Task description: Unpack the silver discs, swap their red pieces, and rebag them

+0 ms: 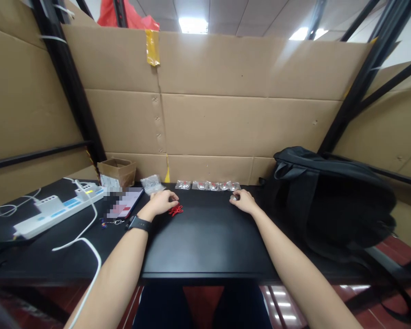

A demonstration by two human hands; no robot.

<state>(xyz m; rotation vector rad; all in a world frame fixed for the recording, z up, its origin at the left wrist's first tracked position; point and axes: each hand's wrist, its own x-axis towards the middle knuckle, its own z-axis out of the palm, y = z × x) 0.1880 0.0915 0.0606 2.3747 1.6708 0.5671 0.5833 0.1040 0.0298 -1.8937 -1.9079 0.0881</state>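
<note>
My left hand (163, 201) is over the table's left part, fingers bent and closed at the tips on a bundle of thin red cord (176, 210), most of which lies loose on the black surface. To the right, my right hand (245, 201) grips a small, round, shiny metal piece (235, 198) between thumb and fingers; its exact kind is too small to tell. Behind the hands runs a row of several small clear packets (213, 186), each with a round silvery item and red inside. A crumpled clear plastic bag (152, 184) lies just beyond my left hand.
A black bag (332, 201) fills the right side of the black table (208, 246). On the left are a white power strip (60, 211) with a trailing cable, a phone (126, 204) and an open small cardboard box (118, 172). Cardboard walls (212, 123) enclose the back and sides.
</note>
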